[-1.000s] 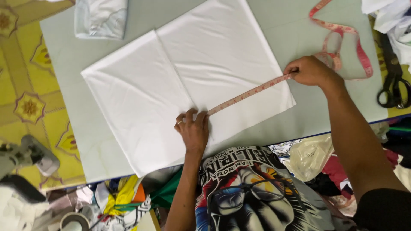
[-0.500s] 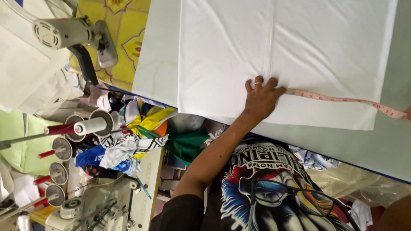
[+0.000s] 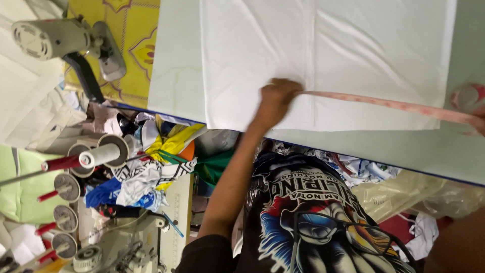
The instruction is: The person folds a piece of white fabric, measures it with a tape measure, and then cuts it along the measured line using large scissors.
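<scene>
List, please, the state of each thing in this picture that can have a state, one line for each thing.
white cloth: folded, spread flat on the table
measuring tape: stretched across the cloth, slightly blurred
left hand: pressing one tape end onto the cloth
right hand: mostly cut off by the frame edge; grip not clear
thread spool: lying sideways on its spindle
eyeglasses: hanging folded at the shirt front
</scene>
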